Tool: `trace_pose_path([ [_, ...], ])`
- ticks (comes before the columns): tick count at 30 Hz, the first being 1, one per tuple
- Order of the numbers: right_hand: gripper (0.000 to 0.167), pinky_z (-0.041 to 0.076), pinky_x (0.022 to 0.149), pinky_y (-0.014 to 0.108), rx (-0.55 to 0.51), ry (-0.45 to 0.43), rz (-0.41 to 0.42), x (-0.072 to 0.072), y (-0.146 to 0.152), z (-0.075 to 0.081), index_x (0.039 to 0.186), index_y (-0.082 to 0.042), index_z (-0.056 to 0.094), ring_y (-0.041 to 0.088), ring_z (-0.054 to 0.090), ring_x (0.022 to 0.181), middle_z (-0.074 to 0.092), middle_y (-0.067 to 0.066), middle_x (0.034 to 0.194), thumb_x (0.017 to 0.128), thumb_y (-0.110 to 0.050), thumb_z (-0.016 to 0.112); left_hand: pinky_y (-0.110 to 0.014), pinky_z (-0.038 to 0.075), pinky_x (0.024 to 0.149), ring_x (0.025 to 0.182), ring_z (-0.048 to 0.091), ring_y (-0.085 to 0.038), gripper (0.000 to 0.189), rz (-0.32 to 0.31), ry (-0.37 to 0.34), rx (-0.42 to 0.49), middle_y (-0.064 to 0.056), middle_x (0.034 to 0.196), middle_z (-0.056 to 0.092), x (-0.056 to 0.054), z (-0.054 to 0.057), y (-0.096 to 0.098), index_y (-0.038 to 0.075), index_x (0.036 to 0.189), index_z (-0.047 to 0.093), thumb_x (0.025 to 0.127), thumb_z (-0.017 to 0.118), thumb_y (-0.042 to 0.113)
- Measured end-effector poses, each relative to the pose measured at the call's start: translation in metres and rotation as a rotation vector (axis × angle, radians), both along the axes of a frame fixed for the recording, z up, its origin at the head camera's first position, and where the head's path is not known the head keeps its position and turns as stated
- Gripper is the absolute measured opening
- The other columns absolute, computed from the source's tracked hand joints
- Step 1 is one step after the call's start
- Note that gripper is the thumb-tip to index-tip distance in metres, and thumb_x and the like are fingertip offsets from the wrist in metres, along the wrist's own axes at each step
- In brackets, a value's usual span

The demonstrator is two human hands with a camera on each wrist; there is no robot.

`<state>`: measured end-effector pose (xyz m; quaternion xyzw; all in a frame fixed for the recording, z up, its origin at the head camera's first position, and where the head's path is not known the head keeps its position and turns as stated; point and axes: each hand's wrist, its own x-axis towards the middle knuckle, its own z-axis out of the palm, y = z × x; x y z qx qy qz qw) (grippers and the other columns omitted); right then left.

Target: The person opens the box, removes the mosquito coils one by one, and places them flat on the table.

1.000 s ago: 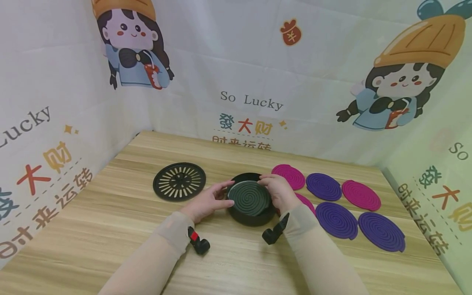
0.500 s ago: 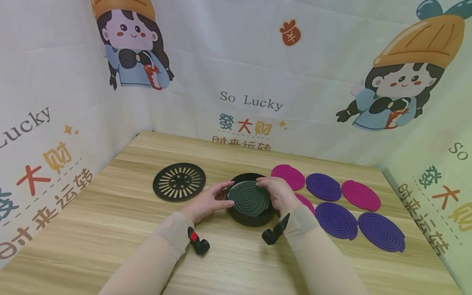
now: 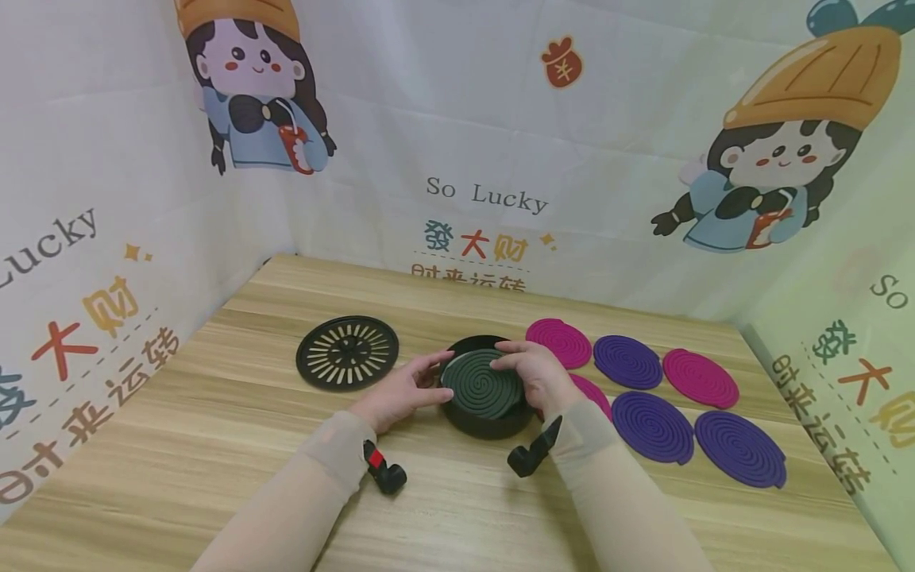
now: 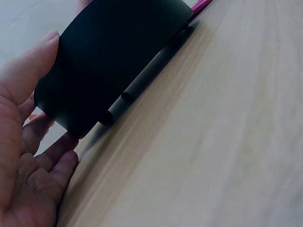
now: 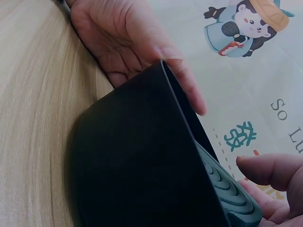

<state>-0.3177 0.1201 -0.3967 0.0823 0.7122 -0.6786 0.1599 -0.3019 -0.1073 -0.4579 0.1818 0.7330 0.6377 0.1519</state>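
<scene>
In the head view a round black mosquito coil box (image 3: 489,430) stands on the table before me. A dark green mosquito coil (image 3: 484,386) sits tilted in its mouth, one edge above the rim. My left hand (image 3: 402,391) grips the box's left side, thumb near the front and fingers behind; the left wrist view shows those fingers round the black wall (image 4: 109,61). My right hand (image 3: 543,378) holds the coil's right edge, fingertips on its top. The right wrist view shows the green coil (image 5: 227,189) sticking out beside my right thumb (image 5: 270,170). The box's inside is mostly hidden.
A black slotted lid (image 3: 348,353) lies left of the box. To the right lie several flat spiral coils, pink (image 3: 700,378) and purple (image 3: 652,427), in two rows; my right arm partly covers one. A printed cloth (image 3: 493,119) hangs behind the wooden table (image 3: 214,445).
My right hand's fingers have shifted slightly left, from the box's rim onto the green coil. The left hand and the box have stayed in place.
</scene>
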Motion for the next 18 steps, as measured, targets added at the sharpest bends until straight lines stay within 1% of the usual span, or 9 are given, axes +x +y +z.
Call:
trace_pose_path([
  [6,0.049,0.052,0.062,0.019,-0.01,-0.013,0.005,0.0014,0.0,0.0009,0.134,0.001,0.053,0.021,0.052,0.104,0.047,0.021,0.137,0.086,0.008,0.059,-0.043,0.034,0.109,0.138,0.034,-0.027,0.074,-0.004,0.003,0.003,-0.012,0.149,0.039,-0.0007,0.0001,-0.0002,0.016,0.149,0.035,0.086,0.074,0.021],
  [9,0.05,0.053,0.062,0.02,-0.019,-0.023,0.011,0.0018,-0.0001,0.0006,0.134,0.001,0.053,0.017,0.057,0.094,0.049,0.021,0.134,0.086,0.009,0.059,-0.044,0.033,0.109,0.138,0.033,-0.028,0.074,-0.007,0.003,0.003,-0.013,0.15,0.038,-0.0011,0.0002,-0.0002,0.016,0.149,0.035,0.086,0.073,0.02],
  [13,0.05,0.055,0.061,0.021,-0.037,-0.036,0.018,0.0015,0.0002,0.0003,0.135,0.001,0.052,0.013,0.061,0.077,0.053,0.02,0.127,0.086,0.009,0.058,-0.044,0.033,0.109,0.138,0.034,-0.028,0.074,-0.007,0.001,0.001,-0.013,0.149,0.038,-0.0004,0.0003,-0.0005,0.016,0.149,0.035,0.086,0.074,0.021],
  [18,0.051,0.054,0.059,0.021,-0.041,-0.037,0.029,0.0003,0.0003,0.0002,0.136,0.001,0.051,0.011,0.062,0.071,0.054,0.018,0.122,0.086,0.009,0.058,-0.043,0.035,0.108,0.137,0.035,-0.026,0.074,0.002,-0.006,-0.001,-0.01,0.149,0.039,0.0005,0.0009,-0.0009,0.018,0.149,0.037,0.085,0.075,0.023],
])
